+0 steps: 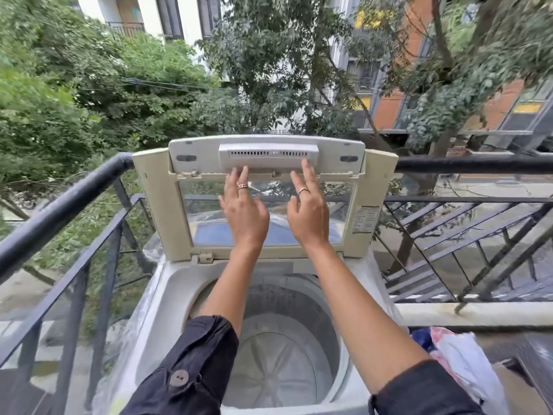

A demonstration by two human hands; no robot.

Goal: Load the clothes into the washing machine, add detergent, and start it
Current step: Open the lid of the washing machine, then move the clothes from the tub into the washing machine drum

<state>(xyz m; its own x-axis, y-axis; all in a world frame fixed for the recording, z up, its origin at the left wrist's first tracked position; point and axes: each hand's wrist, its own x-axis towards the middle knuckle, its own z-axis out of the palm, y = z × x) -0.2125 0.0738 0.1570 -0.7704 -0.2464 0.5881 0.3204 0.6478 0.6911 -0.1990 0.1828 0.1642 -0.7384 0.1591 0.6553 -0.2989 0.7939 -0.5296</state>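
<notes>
The washing machine [167, 283] stands in the corner of a balcony, right by the dark metal railing [59, 205]. Its round hole points up. The lid [155, 205] stands straight up at the back, with its long side going left to right and its inside facing the person. The lid is cream plastic with a see-through window and a grey strip [267, 154] full of little slots. The left hand [244, 211] and right hand [309, 214] both reach up to it. Their fingers are straight and spread, holding nothing, with the tips touching the grey strip. Each hand wears a ring. The drum [284, 369] is round and smooth with ridges at the bottom. A white, pink and blue bundle of clothes [460, 363] lies just right of the machine.
</notes>
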